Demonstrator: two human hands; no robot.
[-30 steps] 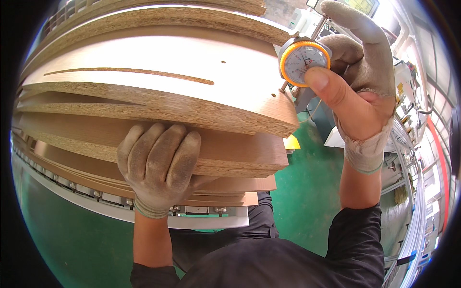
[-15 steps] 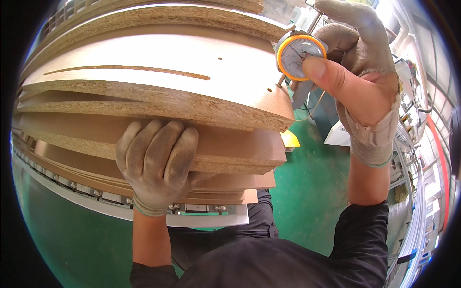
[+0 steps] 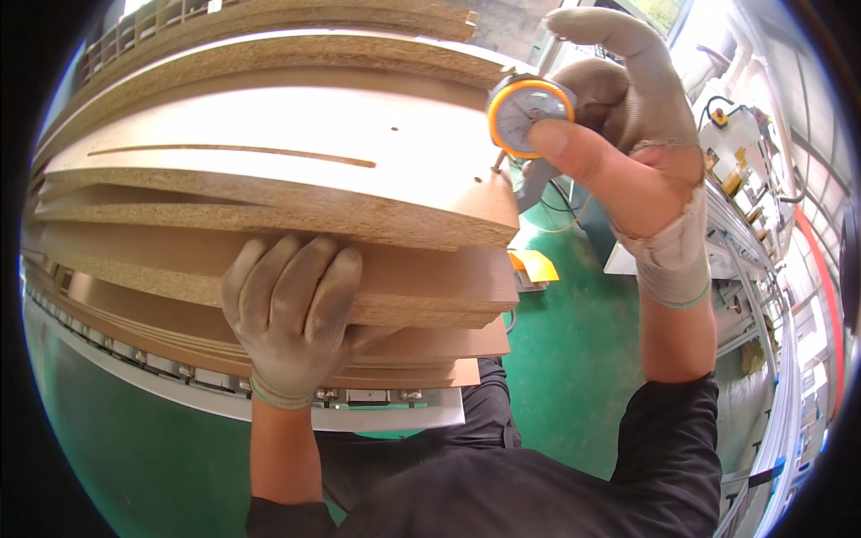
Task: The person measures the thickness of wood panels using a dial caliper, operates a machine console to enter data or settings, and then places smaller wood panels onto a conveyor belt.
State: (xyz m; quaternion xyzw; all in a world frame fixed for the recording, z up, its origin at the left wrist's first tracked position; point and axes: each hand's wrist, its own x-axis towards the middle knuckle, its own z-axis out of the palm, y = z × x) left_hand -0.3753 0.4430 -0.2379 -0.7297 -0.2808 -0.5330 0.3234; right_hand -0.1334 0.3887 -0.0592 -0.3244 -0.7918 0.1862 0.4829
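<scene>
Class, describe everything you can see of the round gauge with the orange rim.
The dial gauge has a round pale face inside an orange rim, with a grey metal part hanging below it. The gloved right hand grips it, bare thumb tip pressed on the rim's lower right, fingers curled behind. It sits at the far right corner of the top board, its metal part meeting the board's edge. Its markings are too small to make out.

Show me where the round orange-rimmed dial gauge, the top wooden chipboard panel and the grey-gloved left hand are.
round orange-rimmed dial gauge [image 3: 529, 115], head view, on its pale dial face.
top wooden chipboard panel [image 3: 269, 125], head view, on its smooth upper face.
grey-gloved left hand [image 3: 291, 309], head view, on the back of the glove.
</scene>
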